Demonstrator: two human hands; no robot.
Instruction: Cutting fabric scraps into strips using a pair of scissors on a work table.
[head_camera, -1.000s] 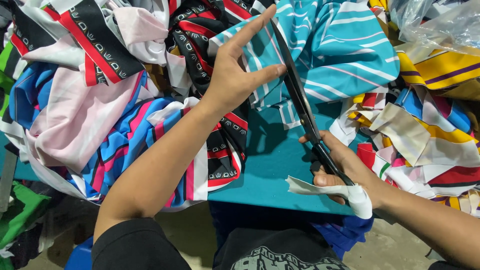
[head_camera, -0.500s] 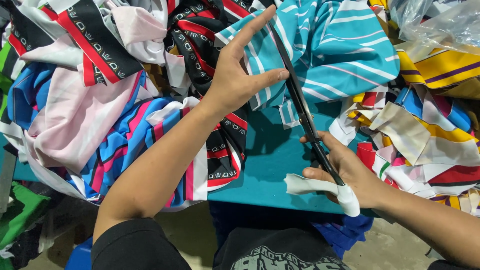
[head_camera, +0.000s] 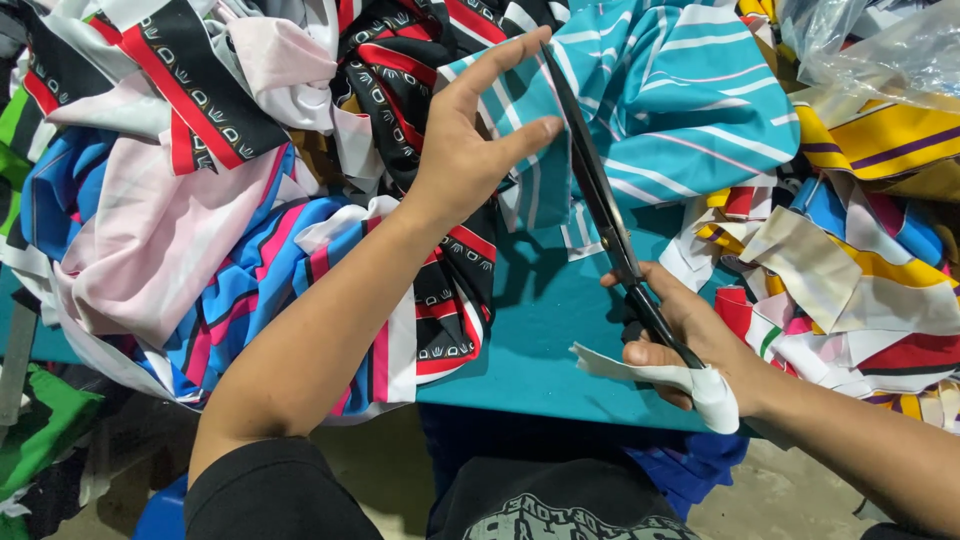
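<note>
My right hand (head_camera: 690, 335) grips the handles of long black scissors (head_camera: 600, 205), with a white cloth strip (head_camera: 670, 378) wrapped round the handle and thumb. The blades run up and left into a teal fabric with white stripes (head_camera: 680, 110). My left hand (head_camera: 470, 140) rests on that fabric just left of the blades, fingers spread and thumb pointing at the blade.
A teal table top (head_camera: 545, 350) lies under the work. Heaps of striped cloth surround it: pink, blue and black pieces (head_camera: 200, 230) on the left, yellow, red and white scraps (head_camera: 860, 270) on the right. Clear plastic (head_camera: 880, 50) sits at the top right.
The scissors and my right hand have edged slightly up into the teal fabric. My left hand has held its place beside the blades, fingers shifting a little.
</note>
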